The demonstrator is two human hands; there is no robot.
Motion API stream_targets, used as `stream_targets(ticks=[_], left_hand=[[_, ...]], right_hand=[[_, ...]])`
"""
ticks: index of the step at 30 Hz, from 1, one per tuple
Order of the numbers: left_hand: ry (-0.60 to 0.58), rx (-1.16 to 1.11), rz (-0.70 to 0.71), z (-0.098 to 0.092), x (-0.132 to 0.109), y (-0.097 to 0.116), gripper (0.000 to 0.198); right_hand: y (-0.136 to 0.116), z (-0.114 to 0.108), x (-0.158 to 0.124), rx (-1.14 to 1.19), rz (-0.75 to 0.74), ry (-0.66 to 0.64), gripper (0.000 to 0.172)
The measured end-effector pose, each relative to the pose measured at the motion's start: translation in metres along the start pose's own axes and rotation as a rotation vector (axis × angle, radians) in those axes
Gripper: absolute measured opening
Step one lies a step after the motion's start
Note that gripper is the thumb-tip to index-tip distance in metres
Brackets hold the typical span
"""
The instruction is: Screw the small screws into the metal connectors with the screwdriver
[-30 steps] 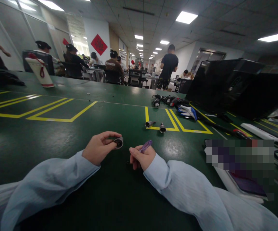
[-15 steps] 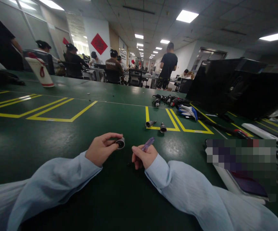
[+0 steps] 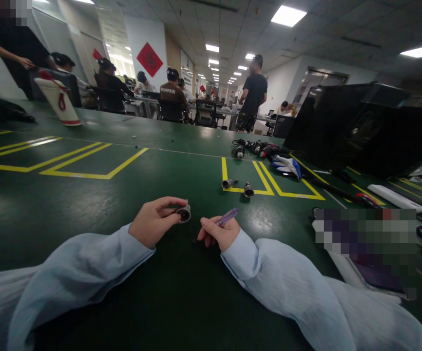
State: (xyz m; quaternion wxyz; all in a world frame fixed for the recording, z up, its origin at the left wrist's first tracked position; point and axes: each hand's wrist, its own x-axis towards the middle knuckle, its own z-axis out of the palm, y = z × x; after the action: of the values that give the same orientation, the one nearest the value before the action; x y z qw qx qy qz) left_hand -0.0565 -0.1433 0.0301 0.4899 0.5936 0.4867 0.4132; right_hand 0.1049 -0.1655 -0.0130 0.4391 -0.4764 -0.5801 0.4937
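My left hand (image 3: 154,222) rests on the green table (image 3: 86,214) and pinches a small round metal part (image 3: 183,213) between thumb and fingers. My right hand (image 3: 218,233) lies a little to its right, closed round a purple-handled screwdriver (image 3: 227,217) whose handle points up and right. A tiny dark speck (image 3: 195,241) lies on the table between the hands. Both arms wear pale blue sleeves.
Two small metal parts (image 3: 227,184) (image 3: 248,190) lie on a yellow marked box ahead. Farther back are tools (image 3: 249,147) and a white-blue glove (image 3: 287,165). Black cases (image 3: 357,129) stand at the right. A white bag (image 3: 57,100) sits far left. Several people are beyond the table.
The view has tilted slightly; both hands stay in nearly the same place, with the right hand's screwdriver lying a bit flatter. A person at far left has stepped closer.
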Motion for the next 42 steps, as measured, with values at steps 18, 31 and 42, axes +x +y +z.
stream_targets(ticks=[18, 31, 42], left_hand=[[-0.021, -0.038, -0.088, 0.008, -0.015, 0.014, 0.039], [0.022, 0.006, -0.044, 0.013, -0.018, 0.013, 0.034], [0.017, 0.017, 0.026, 0.012, -0.013, 0.011, 0.028]], right_hand=[[-0.022, -0.002, -0.021, -0.373, -0.806, 0.078, 0.024], [-0.027, 0.001, -0.023, -0.765, -0.976, 0.056, 0.025], [-0.030, 0.004, -0.022, -0.876, -1.035, 0.108, 0.025]])
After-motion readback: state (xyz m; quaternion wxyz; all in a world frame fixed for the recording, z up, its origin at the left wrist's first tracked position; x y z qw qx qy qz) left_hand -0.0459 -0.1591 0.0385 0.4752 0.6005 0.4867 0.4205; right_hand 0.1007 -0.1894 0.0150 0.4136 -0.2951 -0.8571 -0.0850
